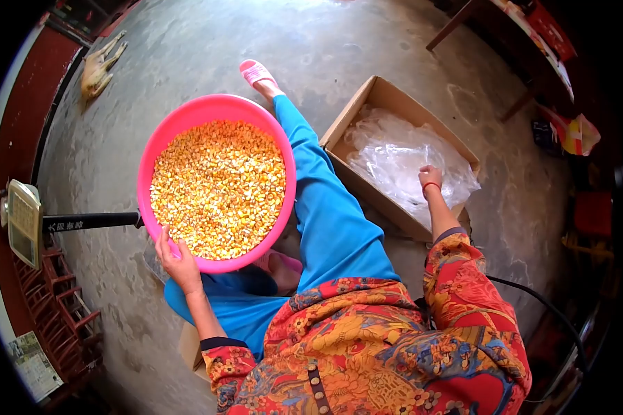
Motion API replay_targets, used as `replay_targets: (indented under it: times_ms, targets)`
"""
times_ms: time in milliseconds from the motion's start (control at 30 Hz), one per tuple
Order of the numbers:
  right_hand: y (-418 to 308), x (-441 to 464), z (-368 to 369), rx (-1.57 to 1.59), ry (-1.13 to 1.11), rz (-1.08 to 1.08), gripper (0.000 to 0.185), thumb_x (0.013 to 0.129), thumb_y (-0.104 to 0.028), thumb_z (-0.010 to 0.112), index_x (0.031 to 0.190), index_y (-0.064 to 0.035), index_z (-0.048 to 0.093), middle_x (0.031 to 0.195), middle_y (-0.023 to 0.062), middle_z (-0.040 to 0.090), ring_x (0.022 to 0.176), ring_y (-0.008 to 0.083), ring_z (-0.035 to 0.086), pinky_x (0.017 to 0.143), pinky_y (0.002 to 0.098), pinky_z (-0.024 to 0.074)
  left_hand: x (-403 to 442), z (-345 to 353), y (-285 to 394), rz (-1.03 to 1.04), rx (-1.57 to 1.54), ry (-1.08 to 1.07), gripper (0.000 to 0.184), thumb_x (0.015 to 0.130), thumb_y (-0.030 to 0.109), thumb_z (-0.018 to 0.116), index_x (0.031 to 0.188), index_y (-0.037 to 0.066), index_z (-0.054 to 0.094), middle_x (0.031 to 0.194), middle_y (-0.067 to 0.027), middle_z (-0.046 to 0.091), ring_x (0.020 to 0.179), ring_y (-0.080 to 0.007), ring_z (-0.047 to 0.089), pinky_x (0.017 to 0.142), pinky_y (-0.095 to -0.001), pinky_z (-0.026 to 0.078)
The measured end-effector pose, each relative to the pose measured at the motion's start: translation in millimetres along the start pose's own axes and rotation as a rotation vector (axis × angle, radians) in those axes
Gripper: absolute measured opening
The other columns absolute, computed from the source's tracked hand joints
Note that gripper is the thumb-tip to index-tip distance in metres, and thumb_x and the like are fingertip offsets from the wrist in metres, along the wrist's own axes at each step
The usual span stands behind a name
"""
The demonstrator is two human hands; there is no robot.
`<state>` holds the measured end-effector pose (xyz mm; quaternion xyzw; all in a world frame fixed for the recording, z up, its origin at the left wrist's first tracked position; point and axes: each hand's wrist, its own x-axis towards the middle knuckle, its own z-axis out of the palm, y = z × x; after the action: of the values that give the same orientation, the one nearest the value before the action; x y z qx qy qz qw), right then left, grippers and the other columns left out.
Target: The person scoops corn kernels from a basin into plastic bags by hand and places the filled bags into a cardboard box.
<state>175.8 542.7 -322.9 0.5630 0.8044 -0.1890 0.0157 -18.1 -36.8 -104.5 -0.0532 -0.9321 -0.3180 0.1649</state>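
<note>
A round pink basin [287, 149] full of yellow corn kernels [218, 190] stands in front of me, left of my outstretched leg. My left hand [181, 268] holds its near-left rim, thumb and fingers at the edge. On the right, an open cardboard box [339, 124] contains a heap of clear plastic bags [394, 152]. Over that heap is my right hand [430, 177], its fingers curled closed against the plastic. The fingertips are hidden, but the plastic gathers at them.
A scale display [25, 225] on a black post [90, 221] stands left of the basin. Stacked reddish-brown chairs [66, 294] are at lower left. A dog [100, 69] lies on the concrete floor [311, 41] at upper left. A table [526, 41] stands at upper right; a black cable [543, 301] runs along the right.
</note>
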Motion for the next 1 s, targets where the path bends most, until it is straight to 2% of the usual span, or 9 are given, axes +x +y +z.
replay_targets:
  times_ms: [100, 167, 333, 500, 633, 733, 833, 900, 1000]
  targets:
    - [-6, -7, -15, -0.032, 0.01, -0.051, 0.028, 0.062, -0.014, 0.065, 0.09, -0.0164, 0.068, 0.105, 0.019, 0.058, 0.101, 0.0314, 0.055, 0.089, 0.0349, 0.0428, -1, 2, -2, 0.032, -0.005, -0.04, 0.036, 0.074, -0.003, 0.052, 0.109, 0.002, 0.056, 0.112, -0.0113, 0.053, 0.108, -0.027, 0.049, 0.093, -0.0367, 0.037]
    - [-1, 4, -1, -0.13, -0.085, -0.067, 0.03, 0.063, -0.019, 0.065, 0.092, -0.0148, 0.068, 0.12, 0.0197, 0.05, 0.105, 0.0347, 0.052, 0.091, 0.0355, 0.0426, -1, 1, 1, 0.036, 0.012, -0.04, 0.035, 0.073, -0.003, 0.053, 0.108, 0.003, 0.057, 0.111, -0.0109, 0.053, 0.107, -0.0268, 0.049, 0.093, -0.0365, 0.037]
    - [12, 27, 36, -0.104, -0.371, 0.026, 0.035, 0.064, -0.021, 0.065, 0.096, -0.0051, 0.065, 0.112, 0.0206, 0.056, 0.101, 0.0326, 0.056, 0.086, 0.0355, 0.0449, 1, 0, 3, 0.024, 0.003, -0.07, 0.034, 0.072, -0.004, 0.053, 0.105, 0.004, 0.059, 0.11, -0.0105, 0.053, 0.106, -0.0258, 0.05, 0.092, -0.0354, 0.038]
    - [37, 22, 6, 0.424, 0.112, 0.028, 0.013, 0.071, -0.013, 0.061, 0.081, -0.0071, 0.068, 0.078, 0.0089, 0.067, 0.072, 0.0184, 0.062, 0.072, 0.029, 0.0478, 3, 2, -6, 0.023, -0.053, -0.078, 0.034, 0.073, -0.004, 0.053, 0.106, 0.003, 0.059, 0.109, -0.0104, 0.054, 0.105, -0.0242, 0.051, 0.091, -0.0346, 0.038]
    - [45, 51, -33, 0.949, 0.133, 0.039, 0.013, 0.075, -0.005, 0.06, 0.086, -0.0051, 0.066, 0.081, 0.0021, 0.063, 0.073, 0.0111, 0.057, 0.07, 0.0225, 0.0454, 3, 5, -5, -0.046, -0.129, -0.043, 0.034, 0.075, -0.004, 0.053, 0.107, 0.002, 0.058, 0.106, -0.0088, 0.055, 0.102, -0.0199, 0.052, 0.088, -0.032, 0.041]
    - [-18, 40, -85, 1.345, 0.099, -0.25, 0.018, 0.078, 0.001, 0.058, 0.095, -0.002, 0.062, 0.09, 0.0024, 0.061, 0.081, 0.0105, 0.055, 0.077, 0.0209, 0.0435, 0, 12, -2, -0.226, -0.366, -0.111, 0.034, 0.077, -0.005, 0.051, 0.109, 0.002, 0.057, 0.105, -0.0064, 0.057, 0.098, -0.0155, 0.054, 0.084, -0.029, 0.043]
    - [-136, -25, -138, 1.46, -0.068, -0.456, 0.02, 0.081, 0.003, 0.055, 0.099, -0.0008, 0.061, 0.095, 0.0031, 0.061, 0.087, 0.0105, 0.055, 0.083, 0.0215, 0.043, -4, 26, 10, -0.199, -0.593, -0.096, 0.032, 0.083, -0.004, 0.05, 0.114, -0.001, 0.052, 0.111, -0.0094, 0.056, 0.094, -0.0142, 0.055, 0.082, -0.0253, 0.045]
    - [-212, -92, -164, 1.334, -0.156, -0.771, 0.02, 0.084, 0.001, 0.051, 0.102, -0.0021, 0.06, 0.099, 0.0027, 0.061, 0.094, 0.0119, 0.056, 0.085, 0.0233, 0.0429, -6, 24, 32, -0.297, -0.756, -0.172, 0.03, 0.084, -0.004, 0.049, 0.114, 0.0, 0.053, 0.105, -0.0082, 0.056, 0.092, -0.0136, 0.055, 0.079, -0.0248, 0.047]
    - [-297, -193, -184, 0.795, 0.097, -1.398, 0.025, 0.068, 0.008, 0.058, 0.091, -0.0022, 0.061, 0.094, 0.0109, 0.061, 0.093, 0.0259, 0.057, 0.081, 0.0301, 0.0453, -4, 15, 57, -0.335, -0.959, -0.239, 0.03, 0.088, 0.004, 0.05, 0.117, 0.001, 0.05, 0.101, -0.0071, 0.057, 0.087, -0.0124, 0.057, 0.074, -0.0231, 0.049]
